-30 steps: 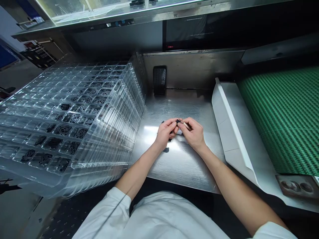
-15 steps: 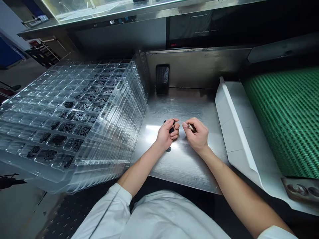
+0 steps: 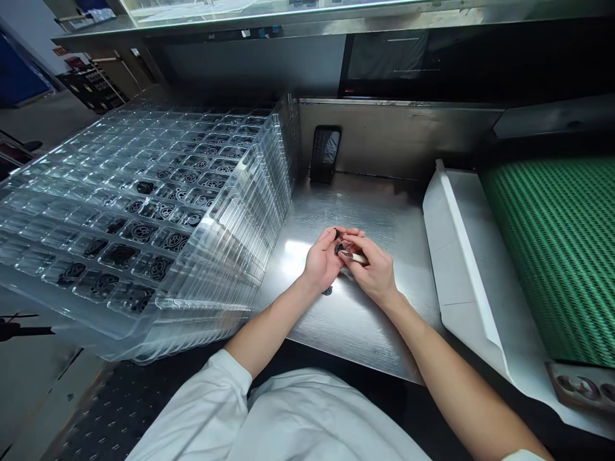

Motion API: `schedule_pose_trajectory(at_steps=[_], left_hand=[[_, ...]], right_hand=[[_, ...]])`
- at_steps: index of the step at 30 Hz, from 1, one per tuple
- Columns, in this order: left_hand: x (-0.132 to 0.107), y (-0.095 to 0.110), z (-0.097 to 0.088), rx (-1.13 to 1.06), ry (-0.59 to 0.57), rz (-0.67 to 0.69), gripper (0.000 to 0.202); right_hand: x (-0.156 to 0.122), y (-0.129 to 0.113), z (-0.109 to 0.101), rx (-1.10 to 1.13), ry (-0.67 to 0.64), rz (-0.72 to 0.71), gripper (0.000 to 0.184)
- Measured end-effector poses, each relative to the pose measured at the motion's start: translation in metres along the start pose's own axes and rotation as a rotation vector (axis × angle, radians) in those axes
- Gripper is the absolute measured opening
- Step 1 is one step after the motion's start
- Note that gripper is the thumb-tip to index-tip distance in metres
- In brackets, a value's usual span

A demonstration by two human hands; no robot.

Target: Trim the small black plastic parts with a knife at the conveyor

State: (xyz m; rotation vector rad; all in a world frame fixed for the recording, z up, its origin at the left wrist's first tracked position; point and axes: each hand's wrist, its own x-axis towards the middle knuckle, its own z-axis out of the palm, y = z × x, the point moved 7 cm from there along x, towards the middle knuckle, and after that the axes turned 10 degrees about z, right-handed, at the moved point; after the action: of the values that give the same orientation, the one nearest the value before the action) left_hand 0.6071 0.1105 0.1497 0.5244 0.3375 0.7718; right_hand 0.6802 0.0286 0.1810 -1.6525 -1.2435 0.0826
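No text, label, brand, number or sign could be read. On the dark panel [image 3: 379,61], upper right of the frame, two fine pale rows resembled print but were too small to make out. A small red mark [image 3: 353,91] showed at the panel's lower left, its form unclear. Pale marks on the black box [image 3: 92,88], upper left of the frame, were too small to be identified as lettering.

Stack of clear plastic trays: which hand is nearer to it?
Left. The left hand is to the right of the stack of clear plastic trays, apart from it; the right hand is farther right.
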Motion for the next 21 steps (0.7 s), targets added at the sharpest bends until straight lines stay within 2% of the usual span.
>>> schedule_pose_trajectory(at_steps=[4, 8, 11, 17, 21], left_hand=[[-0.001, 0.001, 0.002, 0.042, -0.043, 0.025, 0.01], [0.001, 0.001, 0.0, 0.016, -0.055, 0.055, 0.01], [0.004, 0.002, -0.004, 0.016, -0.035, 0.072, 0.011], [0.004, 0.001, -0.009, 0.149, 0.005, 0.097, 0.014], [0.001, -0.007, -0.006, 0.197, -0.018, 0.027, 0.021]], right_hand=[[-0.001, 0.0, 0.007, -0.006, -0.098, -0.022, 0.024], [-0.003, -0.003, 0.008, 0.011, -0.122, -0.046, 0.019], [-0.002, -0.005, 0.004, 0.021, -0.102, -0.048, 0.014], [0.001, -0.009, -0.009, 0.031, 0.003, -0.046, 0.017], [0.003, -0.013, -0.017, 0.03, 0.073, -0.046, 0.018]])
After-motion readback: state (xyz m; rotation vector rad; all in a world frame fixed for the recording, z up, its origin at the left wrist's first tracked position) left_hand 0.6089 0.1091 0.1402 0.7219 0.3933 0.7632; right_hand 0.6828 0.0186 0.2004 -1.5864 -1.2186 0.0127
